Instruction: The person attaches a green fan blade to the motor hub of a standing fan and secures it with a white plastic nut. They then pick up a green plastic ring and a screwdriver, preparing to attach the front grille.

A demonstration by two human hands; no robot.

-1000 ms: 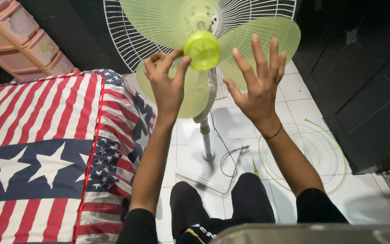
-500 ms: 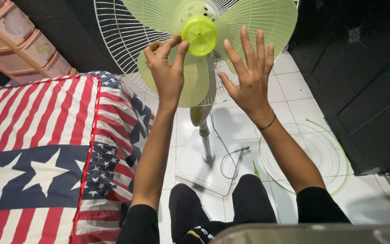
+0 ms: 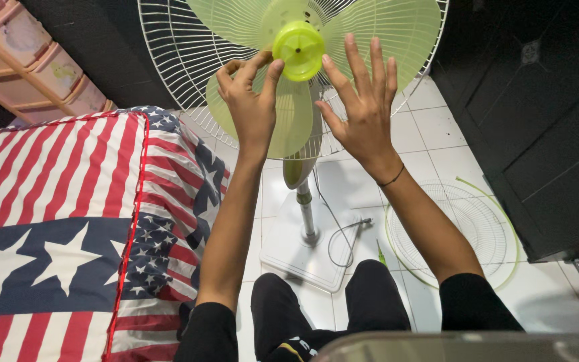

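A standing fan fills the upper middle, with pale green blades (image 3: 397, 30), a bright green hub cap (image 3: 299, 41) and a white rear wire guard (image 3: 182, 60); its front guard is off. My left hand (image 3: 249, 100) pinches the left side of the hub cap between thumb and fingers. My right hand (image 3: 363, 104) has its fingers spread flat against a blade, index fingertip touching the cap's right side. Both forearms reach up from my lap.
The fan's pole and white base (image 3: 306, 248) stand on the white tiled floor, with a cable beside them. The removed front guard (image 3: 464, 231) lies at the right. A striped and starred mattress (image 3: 55, 228) is at the left, pink drawers (image 3: 28, 60) behind it.
The view has shifted, so the fan and both hands sit higher and nearer. My right hand has moved in against the hub cap; my left hand keeps its pinch on it.
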